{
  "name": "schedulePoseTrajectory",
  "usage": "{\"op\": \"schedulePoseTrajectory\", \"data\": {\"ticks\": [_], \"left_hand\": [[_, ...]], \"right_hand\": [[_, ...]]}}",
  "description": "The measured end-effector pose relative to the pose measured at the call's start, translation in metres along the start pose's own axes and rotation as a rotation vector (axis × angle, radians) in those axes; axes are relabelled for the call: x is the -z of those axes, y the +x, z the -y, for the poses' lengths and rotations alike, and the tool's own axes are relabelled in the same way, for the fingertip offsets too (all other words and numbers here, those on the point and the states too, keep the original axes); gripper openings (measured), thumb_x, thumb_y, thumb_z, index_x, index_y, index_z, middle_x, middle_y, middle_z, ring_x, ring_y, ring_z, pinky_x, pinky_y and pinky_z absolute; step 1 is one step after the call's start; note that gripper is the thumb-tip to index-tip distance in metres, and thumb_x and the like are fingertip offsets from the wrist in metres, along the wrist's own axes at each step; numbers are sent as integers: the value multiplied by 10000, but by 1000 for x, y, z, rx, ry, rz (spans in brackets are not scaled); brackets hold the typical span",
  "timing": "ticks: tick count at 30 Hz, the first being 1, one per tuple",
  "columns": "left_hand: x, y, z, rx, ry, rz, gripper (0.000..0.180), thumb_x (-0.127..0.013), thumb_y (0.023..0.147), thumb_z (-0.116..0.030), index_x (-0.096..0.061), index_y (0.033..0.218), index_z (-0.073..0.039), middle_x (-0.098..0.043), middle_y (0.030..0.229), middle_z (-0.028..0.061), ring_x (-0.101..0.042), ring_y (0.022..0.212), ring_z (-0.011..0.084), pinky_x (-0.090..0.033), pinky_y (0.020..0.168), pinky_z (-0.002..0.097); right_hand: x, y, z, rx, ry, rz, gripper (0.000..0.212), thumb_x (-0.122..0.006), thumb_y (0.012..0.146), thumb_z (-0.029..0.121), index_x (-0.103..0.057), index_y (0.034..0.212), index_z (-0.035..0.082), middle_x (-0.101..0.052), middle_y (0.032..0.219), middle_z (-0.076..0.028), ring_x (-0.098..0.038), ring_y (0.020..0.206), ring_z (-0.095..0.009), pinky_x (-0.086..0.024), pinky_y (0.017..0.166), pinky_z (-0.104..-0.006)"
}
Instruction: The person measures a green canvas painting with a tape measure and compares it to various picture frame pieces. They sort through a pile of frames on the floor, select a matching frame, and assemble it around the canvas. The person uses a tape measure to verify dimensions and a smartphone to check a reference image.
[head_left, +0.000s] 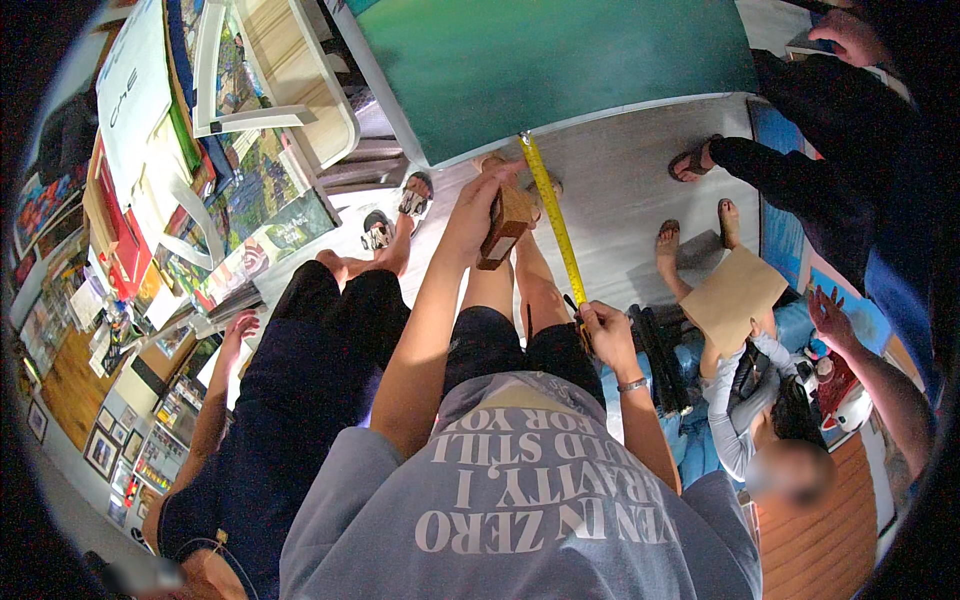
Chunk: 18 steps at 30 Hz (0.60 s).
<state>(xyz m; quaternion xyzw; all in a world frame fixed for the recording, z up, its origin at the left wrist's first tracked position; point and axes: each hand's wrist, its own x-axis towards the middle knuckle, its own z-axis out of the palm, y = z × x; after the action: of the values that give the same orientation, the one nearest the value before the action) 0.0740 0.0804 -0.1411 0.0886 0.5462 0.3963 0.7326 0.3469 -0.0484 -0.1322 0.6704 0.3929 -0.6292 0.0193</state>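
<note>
A yellow tape measure (553, 212) runs out from my right hand (606, 336), which is closed around its dark case, mostly hidden by the fingers. The blade's far end meets the pale edge of a large green painted panel (560, 70) in front of me. My left hand (478, 212) grips a short brown wooden block (504, 232), with a small pale patch on its near end. That hand is beside the blade, close below the panel's edge, its fingertips partly hidden behind the block.
To my left stands a person in dark clothes (300, 400). At right, a seated person holds a brown sheet (735, 300); another in dark trousers (820, 180) stands beyond. Stacked pictures and a white frame piece (205, 100) fill the far left. Pale floor (610, 160) shows below the panel.
</note>
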Motion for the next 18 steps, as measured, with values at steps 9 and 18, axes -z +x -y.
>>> {"op": "schedulePoseTrajectory", "data": {"ticks": [9, 18], "left_hand": [[30, -20, 25, 219, -460, -12, 347, -426, 964, -233, -507, 1214, -6, -636, 1019, 119, -629, 959, 256, -525, 839, 373], [42, -43, 13, 216, -566, 216, 442, -447, 964, -316, -456, 1303, -32, -638, 966, 134, -655, 825, 252, -555, 727, 394]], "right_hand": [[12, -18, -31, 11, 108, 86, 310, -567, 977, 270, -629, 863, -11, -595, 645, -31, -501, 594, -98, -424, 554, -290], [39, -16, 26, 101, -53, 25, 296, -591, 956, 260, -648, 859, -14, -575, 641, -79, -513, 576, -136, -424, 559, -307]]}}
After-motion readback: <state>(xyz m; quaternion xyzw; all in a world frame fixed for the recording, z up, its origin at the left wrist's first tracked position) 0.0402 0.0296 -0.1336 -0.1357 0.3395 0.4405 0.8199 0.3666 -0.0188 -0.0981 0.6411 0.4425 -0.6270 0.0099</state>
